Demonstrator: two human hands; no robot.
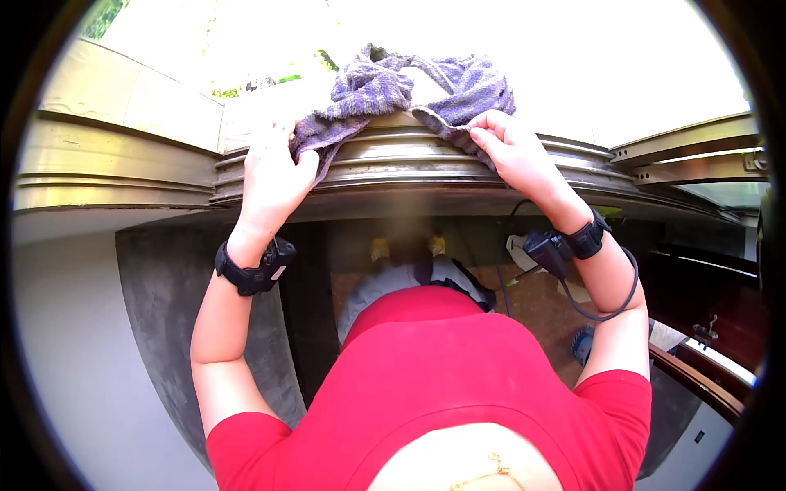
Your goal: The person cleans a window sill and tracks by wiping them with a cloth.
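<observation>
A purple-grey cloth, rumpled and with a frayed edge, lies over the metal window track and the bright ledge beyond. My left hand is closed on the cloth's left end, thumb in front, the other fingers partly hidden. At the cloth's right end, my right hand pinches the edge between thumb and fingers. Between the two hands the cloth bunches up into a loose arch, with a bright gap in its middle.
Metal window frames flank the track on the left, with another frame on the right. Straps with small devices sit on both wrists, and a cable loops from the right one. Below are the floor and a dark red wooden piece.
</observation>
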